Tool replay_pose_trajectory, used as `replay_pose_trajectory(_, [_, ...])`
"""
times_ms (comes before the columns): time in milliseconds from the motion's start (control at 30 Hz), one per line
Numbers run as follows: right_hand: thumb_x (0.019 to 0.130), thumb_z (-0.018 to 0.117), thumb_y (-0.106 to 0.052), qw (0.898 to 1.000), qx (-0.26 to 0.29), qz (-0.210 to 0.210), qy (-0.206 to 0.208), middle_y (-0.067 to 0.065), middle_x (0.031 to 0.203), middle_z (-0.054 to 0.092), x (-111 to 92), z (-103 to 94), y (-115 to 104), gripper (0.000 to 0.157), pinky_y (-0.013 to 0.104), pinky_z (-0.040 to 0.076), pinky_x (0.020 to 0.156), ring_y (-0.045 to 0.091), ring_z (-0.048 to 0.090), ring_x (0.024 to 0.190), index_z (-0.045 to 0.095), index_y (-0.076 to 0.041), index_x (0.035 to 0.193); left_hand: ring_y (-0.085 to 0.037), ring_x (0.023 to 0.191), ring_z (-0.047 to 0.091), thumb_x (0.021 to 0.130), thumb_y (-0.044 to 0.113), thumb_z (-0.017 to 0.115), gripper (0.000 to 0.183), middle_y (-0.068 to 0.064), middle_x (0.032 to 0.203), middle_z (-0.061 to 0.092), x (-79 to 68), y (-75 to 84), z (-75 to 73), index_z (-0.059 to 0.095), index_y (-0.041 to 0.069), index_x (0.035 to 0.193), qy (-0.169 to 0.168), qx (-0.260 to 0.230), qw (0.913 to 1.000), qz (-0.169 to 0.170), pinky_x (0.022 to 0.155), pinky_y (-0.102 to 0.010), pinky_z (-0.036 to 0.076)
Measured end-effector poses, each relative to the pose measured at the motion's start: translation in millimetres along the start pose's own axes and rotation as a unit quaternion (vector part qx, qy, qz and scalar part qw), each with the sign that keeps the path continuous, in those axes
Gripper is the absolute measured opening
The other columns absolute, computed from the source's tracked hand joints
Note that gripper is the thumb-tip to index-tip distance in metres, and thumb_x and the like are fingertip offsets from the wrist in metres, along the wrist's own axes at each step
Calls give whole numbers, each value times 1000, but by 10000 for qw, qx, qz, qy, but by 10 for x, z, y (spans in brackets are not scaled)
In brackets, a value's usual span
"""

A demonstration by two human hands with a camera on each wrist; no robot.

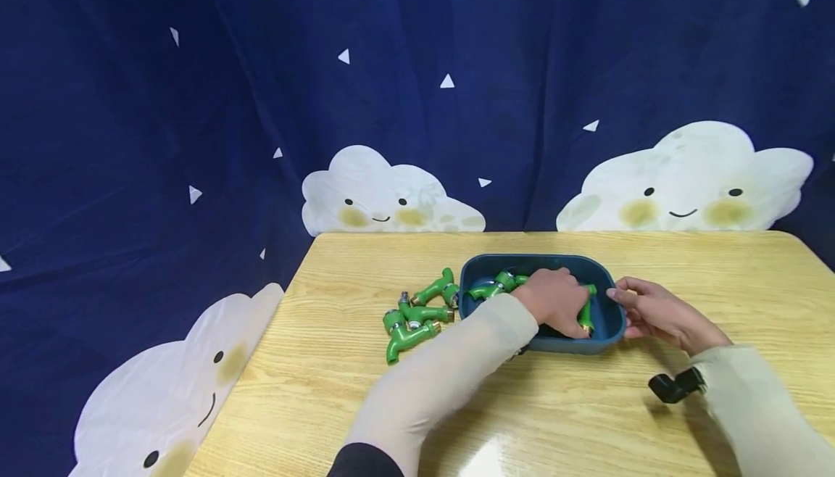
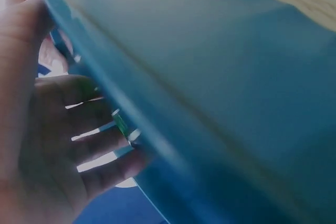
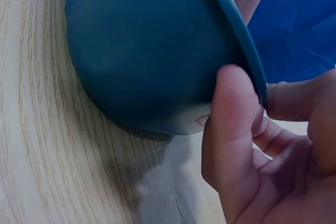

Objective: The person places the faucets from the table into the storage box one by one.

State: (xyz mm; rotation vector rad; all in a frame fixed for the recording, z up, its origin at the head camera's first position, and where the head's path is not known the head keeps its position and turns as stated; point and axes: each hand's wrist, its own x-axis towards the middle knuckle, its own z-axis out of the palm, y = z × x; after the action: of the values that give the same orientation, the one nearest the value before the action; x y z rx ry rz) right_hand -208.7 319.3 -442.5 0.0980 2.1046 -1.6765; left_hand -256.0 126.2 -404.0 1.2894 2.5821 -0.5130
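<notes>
The wooden table (image 1: 717, 267) carries a dark blue basin (image 1: 574, 346) near its back edge. The right hand (image 1: 665, 316) pinches the basin's rim at its right end, while the left hand (image 1: 554, 299) reaches inside, and whether it grips anything there cannot be told. Green faucets (image 1: 502, 283) lie in the basin beside the left hand, and three others (image 1: 427, 313) lie just outside it, toward the table's left edge.

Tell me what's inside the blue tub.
Inside the blue tub, a green tap shows left of the left hand, and part of another green tap to its right. That hand and sleeve hide whatever lies beneath.
</notes>
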Motion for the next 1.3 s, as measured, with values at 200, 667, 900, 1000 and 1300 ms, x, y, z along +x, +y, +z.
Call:
replay_pose_trajectory(200, [106,45,-33,10000,-18,-22,5,-4,71,60,-18,14,-5,24,26,59,59,8,62,60,47,-9,101,-7,115,50,87,72,54,43,17,120,64,63,102,-4,67,39,111,-229,285,9993,-49,100,-27,46])
replay_pose_trajectory(667, [106,44,-32,10000,6,28,30,-2,71,59,-9,-4,-23,26,27,59,59,8,62,58,45,-7,101,-5,131,41,86,79,47,61,20,139,55,72,81,-19,56,43,135,-282,522,9982,-106,116,-27,33])
replay_pose_trajectory(900, [106,44,-33,10000,4,68,-3,-2,71,59,-9,10,-11,27,27,59,60,8,62,58,45,-7,101,-4,125,40,84,80,49,63,21,140,52,61,49,-29,55,43,135,-406,204,9989,-131,109,-26,37])
replay_pose_trajectory(1000, [106,44,-33,10000,-25,80,29,-1,72,60,-7,11,-14,27,27,59,60,9,63,59,45,-6,102,-4,127,38,84,80,48,63,22,142,50,60,42,-45,53,43,136,-504,211,9984,-141,110,-27,37])
replay_pose_trajectory(1300, [107,43,-33,9999,-89,64,63,-3,70,59,5,14,0,24,27,59,60,9,63,59,46,-9,100,-4,128,38,88,67,54,53,21,143,48,66,41,-84,54,41,134,-613,37,9981,-24,109,-26,37])
